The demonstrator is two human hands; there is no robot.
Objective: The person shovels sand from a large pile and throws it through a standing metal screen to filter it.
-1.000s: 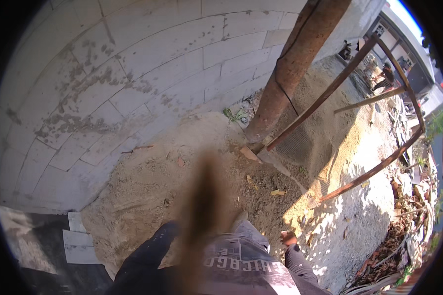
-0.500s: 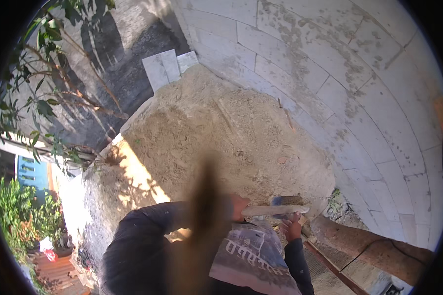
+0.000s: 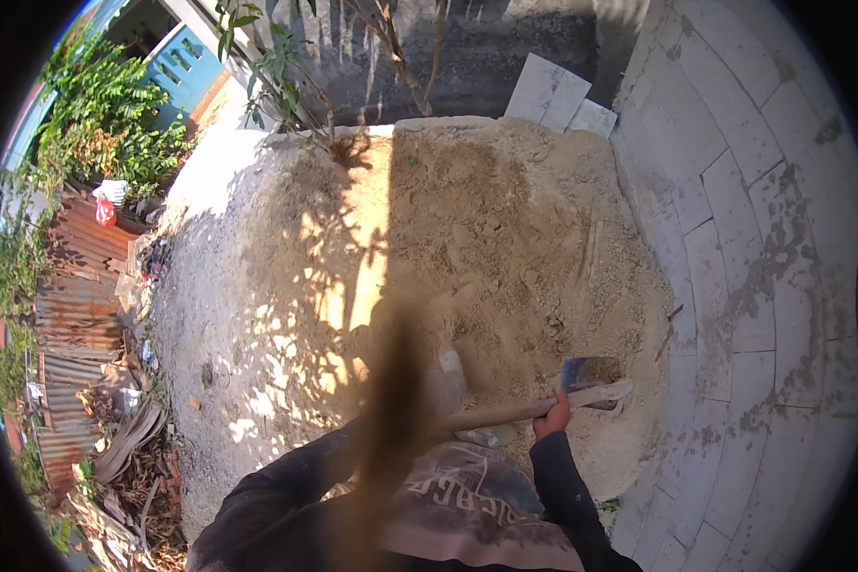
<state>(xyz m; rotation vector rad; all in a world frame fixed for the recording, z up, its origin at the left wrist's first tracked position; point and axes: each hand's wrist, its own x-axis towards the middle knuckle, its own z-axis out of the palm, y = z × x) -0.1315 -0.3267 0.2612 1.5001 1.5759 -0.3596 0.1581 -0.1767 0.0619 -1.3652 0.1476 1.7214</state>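
The hoe lies across the lower middle of the view, just ahead of the person's shirt, its handle slanting slightly up to the right and its blade at that end, seen against pale soil. The right hand has its fingers wrapped round the handle, near the blade. The left sleeve reaches toward the other end, but a blurred brown shape covers the left hand, so I cannot tell how its fingers stand.

A grip this near the head should give good control of the blade's angle but little reach; a fuller stroke would probably want the right hand further back, with feet set firmly on the loose ground.

The block wall rises close on the right, the main thing to keep the blade clear of. White slabs sit at the soil's far edge, with a leafy plant to their left. Rusty corrugated sheets and dry debris lie far left, well apart from the hoe.
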